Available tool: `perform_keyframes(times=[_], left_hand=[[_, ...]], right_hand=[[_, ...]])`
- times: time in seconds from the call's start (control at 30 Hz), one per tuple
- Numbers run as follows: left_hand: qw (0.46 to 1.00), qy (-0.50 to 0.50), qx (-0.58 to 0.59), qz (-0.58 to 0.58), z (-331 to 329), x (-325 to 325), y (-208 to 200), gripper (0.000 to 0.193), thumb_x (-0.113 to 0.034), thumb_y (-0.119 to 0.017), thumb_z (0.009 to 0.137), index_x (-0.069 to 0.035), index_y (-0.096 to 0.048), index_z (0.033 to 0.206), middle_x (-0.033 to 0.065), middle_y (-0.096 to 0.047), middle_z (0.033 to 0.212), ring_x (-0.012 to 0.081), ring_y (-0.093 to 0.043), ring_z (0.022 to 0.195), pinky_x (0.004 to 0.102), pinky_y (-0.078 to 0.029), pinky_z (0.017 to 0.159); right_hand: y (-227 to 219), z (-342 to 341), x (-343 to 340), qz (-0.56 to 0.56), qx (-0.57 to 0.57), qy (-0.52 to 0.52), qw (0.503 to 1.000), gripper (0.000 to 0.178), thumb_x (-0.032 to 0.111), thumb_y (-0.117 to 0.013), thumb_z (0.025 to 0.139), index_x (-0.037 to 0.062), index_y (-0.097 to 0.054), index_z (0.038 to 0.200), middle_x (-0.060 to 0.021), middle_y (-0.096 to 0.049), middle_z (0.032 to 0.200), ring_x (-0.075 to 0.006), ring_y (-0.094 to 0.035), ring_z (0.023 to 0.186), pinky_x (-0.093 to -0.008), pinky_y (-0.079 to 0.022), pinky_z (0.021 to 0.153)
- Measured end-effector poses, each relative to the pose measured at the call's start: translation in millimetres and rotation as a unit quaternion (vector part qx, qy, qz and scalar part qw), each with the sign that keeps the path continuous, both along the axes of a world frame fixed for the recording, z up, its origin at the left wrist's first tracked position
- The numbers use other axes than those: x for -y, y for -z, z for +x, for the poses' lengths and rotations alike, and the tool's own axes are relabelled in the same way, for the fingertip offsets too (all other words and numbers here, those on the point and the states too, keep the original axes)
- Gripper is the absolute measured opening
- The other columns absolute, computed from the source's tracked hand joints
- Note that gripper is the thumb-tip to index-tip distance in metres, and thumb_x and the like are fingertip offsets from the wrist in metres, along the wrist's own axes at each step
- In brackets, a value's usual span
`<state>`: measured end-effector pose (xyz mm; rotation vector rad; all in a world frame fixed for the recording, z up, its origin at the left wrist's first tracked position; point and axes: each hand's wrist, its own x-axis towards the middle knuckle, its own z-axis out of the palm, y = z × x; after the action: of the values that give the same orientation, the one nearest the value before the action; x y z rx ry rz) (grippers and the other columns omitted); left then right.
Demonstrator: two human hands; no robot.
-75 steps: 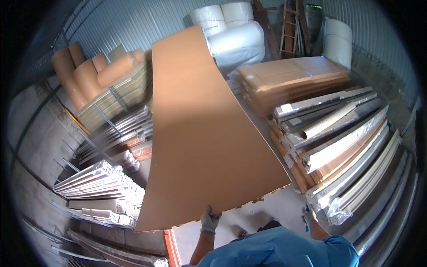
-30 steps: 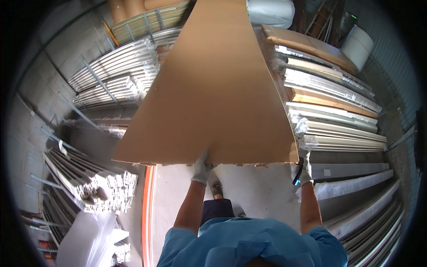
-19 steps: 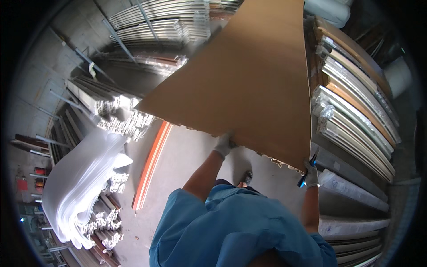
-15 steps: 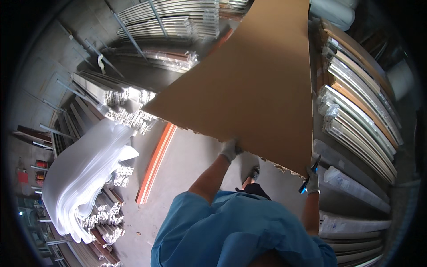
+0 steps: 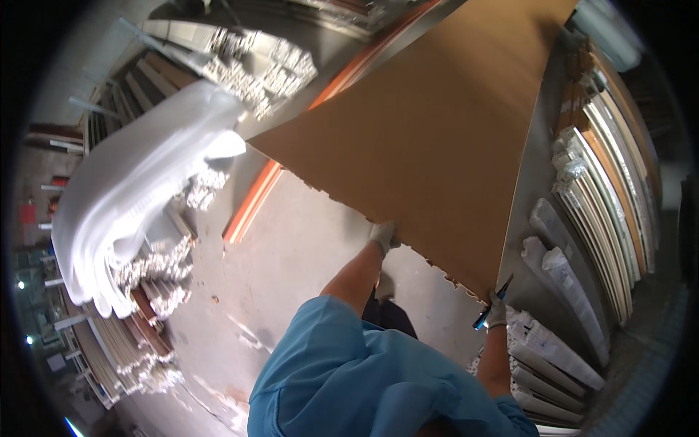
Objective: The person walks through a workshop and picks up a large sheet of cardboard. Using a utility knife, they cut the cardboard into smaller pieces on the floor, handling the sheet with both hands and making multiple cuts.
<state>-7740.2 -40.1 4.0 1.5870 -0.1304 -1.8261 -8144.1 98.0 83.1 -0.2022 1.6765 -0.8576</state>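
A large brown cardboard sheet (image 5: pixel 429 138) stretches away in front of me, its near edge ragged and torn. My left hand (image 5: pixel 382 235), in a pale glove, is closed on the middle of that edge, the thumb side hidden by the board. At the sheet's near right corner is my right hand (image 5: pixel 496 312), also gloved. It is closed round a slim blue and black utility knife (image 5: pixel 483 316), whose dark end points up past the board's edge. The fingers also press against the corner of the sheet.
Orange-red strips (image 5: pixel 253 204) lie on the grey floor under the board. White foam sheeting (image 5: pixel 124 189) drapes over racked profiles on the left. Bundled long profiles (image 5: pixel 593 233) line the right, with plastic-wrapped lengths (image 5: pixel 571 298) nearer me.
My body and the cardboard have turned to the right relative to the racks. The foam and left racks shift up in view. Both hands keep their hold.
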Motion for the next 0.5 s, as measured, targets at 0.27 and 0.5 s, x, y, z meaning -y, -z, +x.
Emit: perform_keyframes(times=[0.27,0.5], left_hand=[[0.999,-0.048,0.001,-0.001,13,-98,72,0.026,-0.032,-0.06,0.087,-0.009,-0.058,0.1,0.005,-0.052,0.067,0.0183,-0.051,0.052,0.0364,-0.05,0.047],[0.996,-0.01,-0.06,0.069,15,-174,181,0.032,-0.032,-0.053,0.089,-0.012,-0.051,0.114,0.0041,-0.055,0.09,0.0183,-0.055,0.068,0.037,-0.052,0.058]], right_hand=[[74,15,-75,0.034,-0.06,-0.01,0.998,0.032,0.037,-0.073,0.079,0.0118,-0.054,0.078,0.0002,-0.048,0.057,-0.0115,-0.041,0.038,-0.0246,-0.034,0.036],[160,60,-164,0.001,0.083,0.284,0.955,0.04,0.049,-0.072,0.076,0.0124,-0.057,0.081,0.0026,-0.052,0.059,-0.0064,-0.04,0.044,-0.0204,-0.034,0.042]])
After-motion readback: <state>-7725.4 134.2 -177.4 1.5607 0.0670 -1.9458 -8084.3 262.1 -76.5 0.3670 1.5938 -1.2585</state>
